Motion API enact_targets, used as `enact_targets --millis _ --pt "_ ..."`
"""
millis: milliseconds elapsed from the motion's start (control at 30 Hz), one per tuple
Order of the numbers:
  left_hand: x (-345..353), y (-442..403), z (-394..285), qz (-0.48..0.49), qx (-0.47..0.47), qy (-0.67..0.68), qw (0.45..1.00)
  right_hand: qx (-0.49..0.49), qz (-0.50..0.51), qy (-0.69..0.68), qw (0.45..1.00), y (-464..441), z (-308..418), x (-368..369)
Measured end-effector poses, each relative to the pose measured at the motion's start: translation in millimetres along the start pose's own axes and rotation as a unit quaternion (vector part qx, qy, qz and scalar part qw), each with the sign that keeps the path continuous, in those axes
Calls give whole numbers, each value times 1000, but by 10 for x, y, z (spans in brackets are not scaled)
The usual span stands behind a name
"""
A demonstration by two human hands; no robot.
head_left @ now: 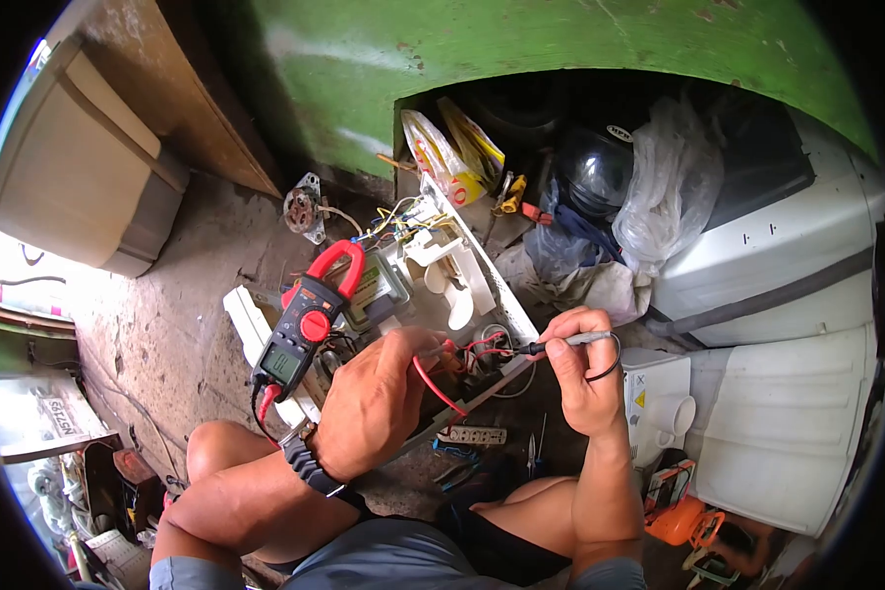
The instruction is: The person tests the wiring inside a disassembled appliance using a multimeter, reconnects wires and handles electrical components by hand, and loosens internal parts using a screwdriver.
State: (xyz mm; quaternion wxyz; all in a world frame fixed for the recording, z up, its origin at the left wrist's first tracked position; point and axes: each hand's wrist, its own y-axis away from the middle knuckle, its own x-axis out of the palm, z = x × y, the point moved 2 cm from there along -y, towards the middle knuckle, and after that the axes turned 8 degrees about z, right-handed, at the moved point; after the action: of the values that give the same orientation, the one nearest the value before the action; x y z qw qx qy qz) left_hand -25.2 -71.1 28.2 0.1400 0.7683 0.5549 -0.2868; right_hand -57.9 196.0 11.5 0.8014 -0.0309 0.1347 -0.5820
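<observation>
My left hand [369,403], with a watch [310,460] on its wrist, is closed on a red test probe [448,347]; its tip is hard to make out among wires. My right hand [585,374] pinches a black test probe [588,337] with a greyish grip, pointed left into the same wiring. Whether either tip touches metal I cannot tell. A red and black clamp meter [310,320] lies tilted on an opened white appliance housing [501,280], left of my left hand. The meter's display is lit. Inside the housing are white plastic parts [449,285] and loose wires [403,221].
A motor-like part [306,208] lies on the floor beyond the housing. Near my legs are a power strip [477,435] and hand tools [532,452]. Plastic bags [669,187] and a dark helmet [595,172] crowd the right, beside white appliance panels [777,423]. A green wall [560,39] stands ahead.
</observation>
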Motion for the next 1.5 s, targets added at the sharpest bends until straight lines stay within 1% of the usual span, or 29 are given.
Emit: enact_targets --millis 67,200,300,367,467,600,667,1000,1167,1267,1300,1333,1400,1433,1500 --pt "-3 -12 -13 -2 5 12 1000 26 26 54 998 0 36 -32" --pt "42 14 28 -34 12 26 999 7 13 36 999 -12 34 24" --pt "49 10 39 -32 8 14 999 4 13 69 998 -21 33 22" --pt "51 -3 38 -33 10 16 999 27 23 127 991 -32 49 16" --pt "63 -12 66 -31 10 4 999 36 31 131 990 -47 75 31" --pt "69 -27 68 -27 5 2 1000 31 34 147 988 -68 132 34" --pt "47 -40 42 13 -18 -25 999 27 41 174 984 -80 175 36" --pt "51 -106 33 23 5 -24 999 32 34 166 985 -71 135 31" --pt "76 -138 6 17 -14 -82 996 27 31 169 985 -72 143 30" --pt "81 -137 -3 18 -18 -74 997 37 28 163 986 -53 120 25" --pt "122 -154 21 -38 27 -58 997 50 24 164 985 -47 132 25" --pt "119 -152 14 -38 25 -55 997 52 18 151 987 -43 122 34" --pt "77 -146 -44 4 9 -81 997 60 14 152 987 -24 77 34" --pt "90 -147 -37 0 18 -78 997 75 8 135 988 -24 85 45" --pt "69 -153 -70 5 24 -72 997 40 6 149 988 -24 32 46"
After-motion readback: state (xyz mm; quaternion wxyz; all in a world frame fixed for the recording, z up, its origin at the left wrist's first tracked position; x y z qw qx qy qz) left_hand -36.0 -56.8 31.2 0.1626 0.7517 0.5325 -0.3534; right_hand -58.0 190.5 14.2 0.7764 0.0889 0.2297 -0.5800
